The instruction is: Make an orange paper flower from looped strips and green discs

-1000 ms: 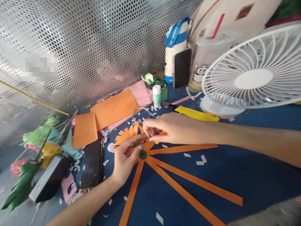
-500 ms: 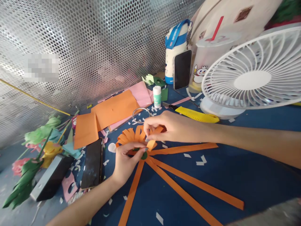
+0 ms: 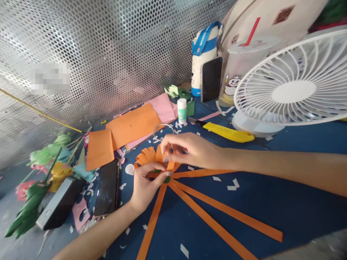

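A: Where is the upright orange strip [image 3: 170, 166], as seen from the hands?

B: It stands between them, at the far side of the green disc [image 3: 167, 180]. The right hand [image 3: 191, 148] is on its far-right side; the left hand [image 3: 143, 182] is on its near-left side.

A: How is each grip?

B: The left thumb and forefinger seem pressed together on the strip's lower end, close to the disc. The right thumb and forefinger seem to pinch its upper part, but the bent fingers hide the exact contact.

A: Which hand is nearer to it?

B: Both appear to touch it, so neither is clearly nearer.

A: And its long axis?

B: The visible part rises rather steeply from beside the disc. Where its free end points cannot be told, because the right hand covers it.

A: What about the straight orange strips [image 3: 230, 211]?

B: They lie on the tabletop [image 3: 271, 195] and spread from the disc like rays. One points right and passes behind the right arm, two point near and right, and one points near, slightly left. The looped strips [image 3: 148, 156] curl at the far left.
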`<state>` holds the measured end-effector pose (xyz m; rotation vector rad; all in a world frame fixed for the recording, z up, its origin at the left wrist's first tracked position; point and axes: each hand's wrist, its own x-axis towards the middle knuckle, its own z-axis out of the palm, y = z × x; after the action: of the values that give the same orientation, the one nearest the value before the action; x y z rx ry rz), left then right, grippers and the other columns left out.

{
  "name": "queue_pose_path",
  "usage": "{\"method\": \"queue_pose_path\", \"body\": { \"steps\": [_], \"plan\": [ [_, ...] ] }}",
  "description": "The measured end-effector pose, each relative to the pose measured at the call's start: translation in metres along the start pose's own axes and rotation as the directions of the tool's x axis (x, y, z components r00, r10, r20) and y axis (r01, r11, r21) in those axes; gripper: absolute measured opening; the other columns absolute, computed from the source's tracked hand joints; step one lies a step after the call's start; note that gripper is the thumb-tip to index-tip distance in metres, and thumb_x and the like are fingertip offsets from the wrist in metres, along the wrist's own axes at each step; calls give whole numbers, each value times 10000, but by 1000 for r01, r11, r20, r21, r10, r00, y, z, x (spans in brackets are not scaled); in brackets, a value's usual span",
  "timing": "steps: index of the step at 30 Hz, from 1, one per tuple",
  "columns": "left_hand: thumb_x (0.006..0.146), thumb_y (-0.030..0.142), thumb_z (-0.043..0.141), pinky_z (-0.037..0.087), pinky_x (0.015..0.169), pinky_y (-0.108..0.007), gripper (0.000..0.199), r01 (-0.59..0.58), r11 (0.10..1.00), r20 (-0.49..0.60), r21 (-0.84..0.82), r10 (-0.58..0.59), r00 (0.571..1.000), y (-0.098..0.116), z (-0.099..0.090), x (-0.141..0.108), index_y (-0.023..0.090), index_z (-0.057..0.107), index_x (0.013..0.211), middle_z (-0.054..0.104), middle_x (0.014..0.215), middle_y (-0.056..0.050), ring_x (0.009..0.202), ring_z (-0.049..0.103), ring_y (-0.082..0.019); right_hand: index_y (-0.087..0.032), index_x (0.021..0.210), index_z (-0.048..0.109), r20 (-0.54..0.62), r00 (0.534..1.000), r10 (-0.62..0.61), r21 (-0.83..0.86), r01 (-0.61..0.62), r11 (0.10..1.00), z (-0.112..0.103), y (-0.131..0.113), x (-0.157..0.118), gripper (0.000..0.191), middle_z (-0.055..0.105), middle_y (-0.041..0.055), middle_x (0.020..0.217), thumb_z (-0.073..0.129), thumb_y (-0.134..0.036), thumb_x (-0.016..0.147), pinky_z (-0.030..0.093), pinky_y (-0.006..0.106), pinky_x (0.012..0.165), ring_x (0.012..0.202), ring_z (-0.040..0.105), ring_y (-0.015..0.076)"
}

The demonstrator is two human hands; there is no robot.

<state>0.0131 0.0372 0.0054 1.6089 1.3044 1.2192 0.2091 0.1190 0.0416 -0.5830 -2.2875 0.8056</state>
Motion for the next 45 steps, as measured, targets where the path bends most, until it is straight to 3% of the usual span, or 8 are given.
{"method": "queue_pose_path", "body": {
  "steps": [4, 8, 11, 17, 21, 27, 33, 45],
  "plan": [
    [768, 219, 737, 540, 552, -175, 37, 53, 998, -46, -29, -54, 997, 0, 1, 0, 184, 745, 773, 771, 768, -28, 673, 708, -144, -175, 990, 606, -139, 990, 30, -325, -74, 943, -16, 35, 11, 133, 685, 49, 933, 479, -211, 972, 389, 270, 666, 794, 606, 162],
    [757, 210, 735, 554, 551, -174, 30, 66, 997, -69, -50, -70, 995, 0, 1, 1, 190, 754, 768, 761, 741, -19, 673, 713, -145, -155, 995, 631, 148, 988, -33, -657, 123, 744, -20, 64, 14, 178, 683, 86, 1034, 506, -66, 905, 379, 342, 804, 1011, 585, 250],
    [745, 207, 743, 577, 596, -181, 31, 69, 996, -90, -62, -74, 993, 0, 1, 2, 185, 756, 763, 762, 740, -21, 685, 721, -148, -156, 910, 614, 146, 988, -54, -743, 146, 653, -18, 69, 14, 119, 670, 90, 960, 503, -116, 928, 367, 357, 796, 965, 578, 255],
    [721, 264, 772, 565, 454, -183, 104, 126, 987, -124, -97, -138, 983, 1, 2, 1, 166, 747, 745, 752, 670, -23, 558, 704, -152, -189, 928, 510, -136, 991, -5, -455, -59, 889, -22, 53, 15, 10, 673, 39, 825, 506, -182, 922, 383, 294, 688, 757, 601, 175],
    [757, 322, 759, 578, 436, -198, 163, 152, 982, -125, -109, -165, 978, 1, 1, 0, 163, 727, 748, 767, 681, -41, 607, 740, -193, -206, 920, 447, -156, 988, -22, -174, -6, 985, -21, 29, 10, 35, 655, -4, 757, 479, -205, 905, 393, 261, 663, 683, 596, 135],
    [743, 327, 787, 636, 604, -235, 201, 18, 998, -266, -58, -33, 963, -1, -1, 2, 190, 792, 891, 799, 838, -46, 693, 761, -194, -221, 852, 402, -86, 978, -192, -333, 154, 930, -8, 8, 1, 84, 528, -42, 644, 476, -185, 836, 311, 258, 598, 571, 472, 120],
    [764, 346, 783, 622, 644, -221, 259, 5, 998, -296, -64, -24, 955, -4, -2, 1, 211, 796, 985, 784, 765, -25, 672, 753, -168, -215, 854, 417, 45, 928, -370, -514, 339, 788, 2, 10, -2, 70, 528, -41, 591, 419, -145, 853, 273, 287, 609, 523, 409, 138],
    [784, 318, 771, 625, 642, -232, 152, -9, 993, -239, -121, -20, 971, -7, -2, 1, 203, 765, 884, 782, 779, -18, 691, 752, -171, -182, 926, 481, 147, 910, -388, -539, 402, 740, 8, 8, -5, 103, 584, -24, 624, 427, -124, 860, 270, 304, 629, 534, 449, 143]
  ]
}}
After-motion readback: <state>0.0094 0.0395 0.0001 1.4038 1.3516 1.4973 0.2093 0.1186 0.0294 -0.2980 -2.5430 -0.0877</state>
